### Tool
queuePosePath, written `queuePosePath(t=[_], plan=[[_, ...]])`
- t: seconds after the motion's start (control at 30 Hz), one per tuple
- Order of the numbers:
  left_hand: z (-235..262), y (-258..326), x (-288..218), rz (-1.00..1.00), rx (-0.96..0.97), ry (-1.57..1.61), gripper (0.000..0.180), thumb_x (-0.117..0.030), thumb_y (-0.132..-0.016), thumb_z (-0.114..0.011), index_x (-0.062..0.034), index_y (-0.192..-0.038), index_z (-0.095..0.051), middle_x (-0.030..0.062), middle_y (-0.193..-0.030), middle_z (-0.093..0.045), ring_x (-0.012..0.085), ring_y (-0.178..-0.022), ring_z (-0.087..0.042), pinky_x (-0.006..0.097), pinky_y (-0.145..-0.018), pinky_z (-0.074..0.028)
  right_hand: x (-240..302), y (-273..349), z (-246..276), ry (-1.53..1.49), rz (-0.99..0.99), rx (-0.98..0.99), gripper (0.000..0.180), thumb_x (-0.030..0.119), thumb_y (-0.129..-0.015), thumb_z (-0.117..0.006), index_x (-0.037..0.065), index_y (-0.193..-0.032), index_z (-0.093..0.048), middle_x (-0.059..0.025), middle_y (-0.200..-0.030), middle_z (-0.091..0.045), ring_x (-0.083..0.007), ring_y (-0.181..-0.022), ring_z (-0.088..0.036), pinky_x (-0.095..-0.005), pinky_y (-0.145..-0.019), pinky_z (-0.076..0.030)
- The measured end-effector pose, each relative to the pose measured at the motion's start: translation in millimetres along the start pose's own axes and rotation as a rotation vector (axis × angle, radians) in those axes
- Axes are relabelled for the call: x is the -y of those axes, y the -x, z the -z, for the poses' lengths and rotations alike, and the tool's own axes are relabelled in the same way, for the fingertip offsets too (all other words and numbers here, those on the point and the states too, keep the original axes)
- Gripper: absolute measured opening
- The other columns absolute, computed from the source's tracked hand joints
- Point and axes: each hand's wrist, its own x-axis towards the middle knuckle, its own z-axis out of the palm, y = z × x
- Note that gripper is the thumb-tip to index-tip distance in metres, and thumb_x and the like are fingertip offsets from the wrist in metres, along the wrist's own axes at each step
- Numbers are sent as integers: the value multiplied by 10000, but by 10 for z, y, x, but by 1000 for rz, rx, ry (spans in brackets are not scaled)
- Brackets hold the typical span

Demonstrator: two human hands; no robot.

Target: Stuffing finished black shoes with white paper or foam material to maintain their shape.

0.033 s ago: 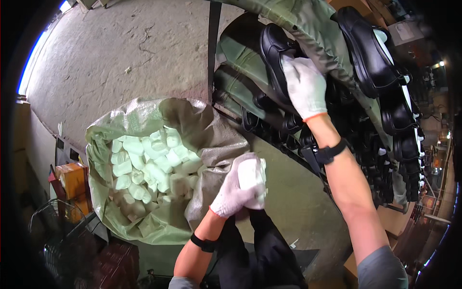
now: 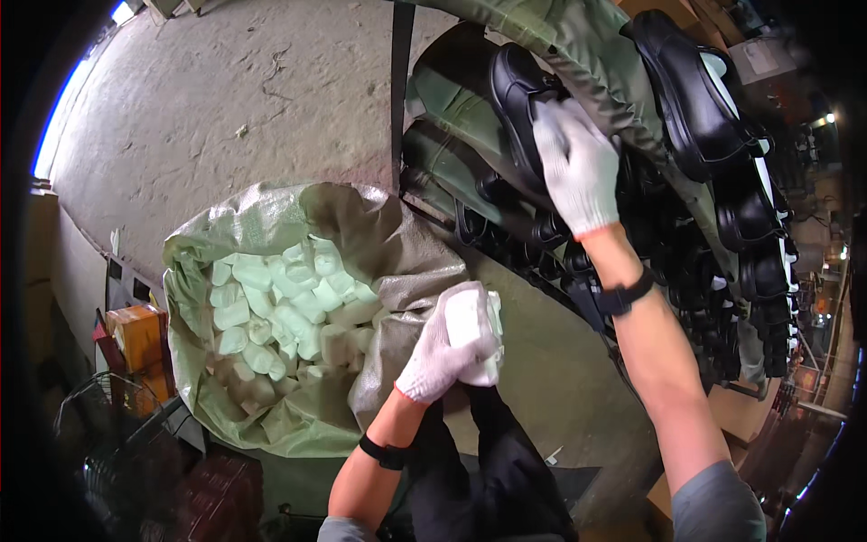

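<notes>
My left hand [image 2: 440,352], in a white knitted glove, is closed around a stack of white paper wads [image 2: 470,321], above my lap. My right hand [image 2: 578,167], gloved the same way, reaches to the opening of a black leather shoe [image 2: 515,90] on the rack. Its fingertips are hidden in or behind the shoe, and slight blur covers them. Left of my left hand stands a large woven sack [image 2: 244,438] with its mouth wide, holding many white paper wads [image 2: 293,321].
A rack draped in green cloth [image 2: 591,54] carries rows of black shoes [image 2: 682,99] on the right. Concrete floor [image 2: 199,99] stretches behind the sack. An orange box [image 2: 135,334] and a wire-guarded fan [image 2: 99,406] stand at the left. A cardboard box [image 2: 731,411] sits low at the right.
My right hand has shifted slightly to the right and toward me at the shoe. My left hand has turned a little, still holding the paper wads.
</notes>
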Motion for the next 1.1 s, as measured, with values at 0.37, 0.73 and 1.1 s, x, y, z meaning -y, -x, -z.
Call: queuePosePath(t=[0.37,0.73,1.1], plan=[[-689,-343,57,-131,-36,-252,619,-291,-1016,-788,11,-1505,-556,168,-1398,-624,232,-1313,-599,416,-1108,-523,525,1565,1076,-645,-479,505,877,97,-870,-774,15,-1663,-408,-195,-1481,-608,-363,-1302,-653,-430,-1175,-511],[-1628,-1309,-331,-788,231,-1045,641,-49,-805,-790,-46,-1419,-603,266,-1662,-455,412,-1127,-751,461,-1005,-622,-385,1179,1834,-1080,-843,-113,711,105,-940,-577,-70,-1622,-477,-156,-1514,-624,-224,-1366,-636,-344,-1139,-529],[-1501,-1407,-226,-612,0,-1629,354,-157,-935,-668,28,-1230,-609,241,-918,-732,397,-800,-761,527,-651,-592,-991,753,894,-138,-148,257,337,155,-1126,-559,-5,-1325,-779,-167,-1288,-793,-212,-1212,-734,-350,-1109,-558]])
